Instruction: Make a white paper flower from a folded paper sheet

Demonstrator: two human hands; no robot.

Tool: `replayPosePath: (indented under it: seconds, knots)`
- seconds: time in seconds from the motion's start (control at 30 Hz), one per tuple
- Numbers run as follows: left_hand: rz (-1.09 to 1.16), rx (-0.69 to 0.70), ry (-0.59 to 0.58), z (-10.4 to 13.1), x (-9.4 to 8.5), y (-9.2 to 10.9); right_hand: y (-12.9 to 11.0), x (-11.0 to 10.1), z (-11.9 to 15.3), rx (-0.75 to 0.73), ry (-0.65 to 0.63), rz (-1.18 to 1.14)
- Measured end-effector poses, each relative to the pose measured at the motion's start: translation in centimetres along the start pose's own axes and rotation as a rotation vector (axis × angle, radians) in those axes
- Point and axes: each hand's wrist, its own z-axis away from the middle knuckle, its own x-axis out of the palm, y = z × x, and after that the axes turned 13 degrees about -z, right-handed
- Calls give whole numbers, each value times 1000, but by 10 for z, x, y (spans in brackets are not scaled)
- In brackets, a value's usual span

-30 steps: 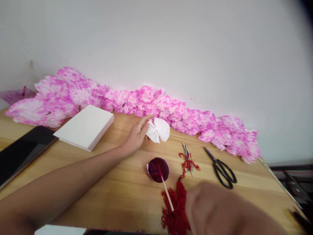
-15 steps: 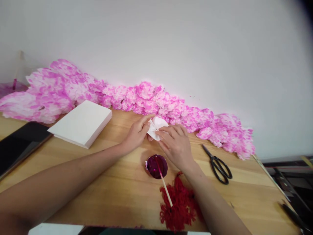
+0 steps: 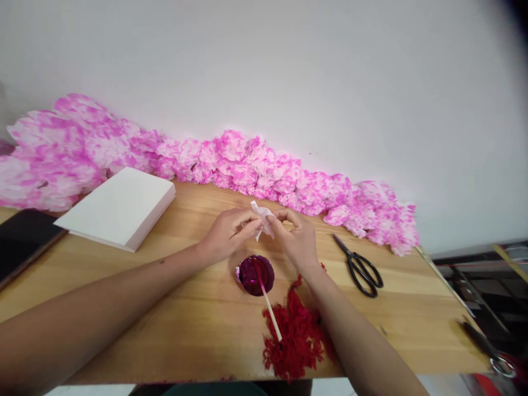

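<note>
Between my two hands is a thin piece of white paper (image 3: 264, 212), gathered and creased, its edges standing up. My left hand (image 3: 231, 231) pinches it from the left, thumb against fingers. From the right, my right hand (image 3: 297, 236) grips it with thumb and curled fingers. Just below them sits a small bowl of dark magenta liquid (image 3: 253, 280), with a thin wooden stick (image 3: 272, 316) leaning in it. The stick's dry end rests over a heap of red shredded threads (image 3: 295, 341), partly behind my right forearm.
Pink-and-white paper flowers (image 3: 243, 159) line the wall along the table's (image 3: 198, 313) back. To the left lie a stack of white paper (image 3: 124, 203) and a black phone (image 3: 28, 236). Black-handled scissors (image 3: 361, 269) lie at right, another dark-handled tool (image 3: 482, 341) at the right edge.
The white paper was spread out like a disc and is now folded and gathered between both hands. My fingers have shifted to pinch it from either side. The view has moved slightly.
</note>
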Motion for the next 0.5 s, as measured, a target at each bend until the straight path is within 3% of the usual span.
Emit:
replayPosePath:
  seconds: [0.1, 0.27, 0.5]
  knots:
    - [-155, 70, -20, -1, 1, 0, -2, 2, 2, 63, -21, -39]
    - [-201, -1, 2, -3, 3, -4, -1, 4, 4, 136, -24, -102]
    - [-239, 0, 28, -4, 4, -8, -1, 5, 5, 211, -73, -281]
